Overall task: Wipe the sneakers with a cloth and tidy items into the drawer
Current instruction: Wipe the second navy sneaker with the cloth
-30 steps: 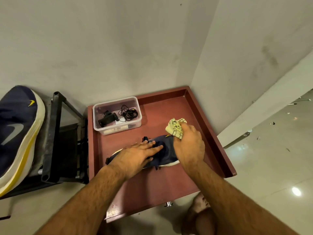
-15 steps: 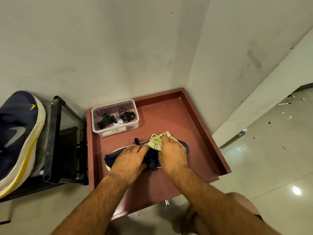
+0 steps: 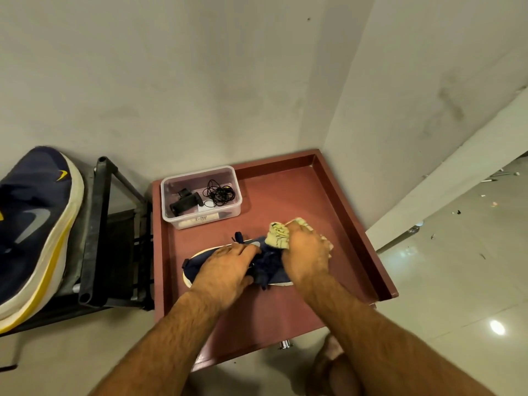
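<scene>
A: How much of the navy fabric sneaker with a white sole [image 3: 271, 267] lying in the dark red, raised-rim drawer [image 3: 354, 224] can be seen?

B: Only its middle and heel. The toe end, toward three o'clock, is hidden under the right hand [image 3: 307, 252], and the left hand [image 3: 225, 267] covers the heel half, its fingers lying fairly flat on the upper. Whether the thumb curls under cannot be told.

A: And the cloth?

B: The crumpled pale yellow cloth [image 3: 278, 235] is bunched in the right hand's clenched fingers and pressed on the shoe. Soft wrinkled folds poke out at eleven o'clock of the knuckles, and a little at three.

A: What else is there?

B: A clear, round-cornered plastic tub [image 3: 200, 221] sits in the drawer's ten o'clock corner. It holds a tangle of thin black cord [image 3: 220, 192] and a small black device [image 3: 184, 204] too small to identify. The label on its front wall is unreadable.

A: And at nine o'clock?

B: A second navy sneaker with a thick cream-and-yellow sole [image 3: 34, 230] is cut off by the frame's edge. It rests on a black metal rack [image 3: 94, 232].
</scene>
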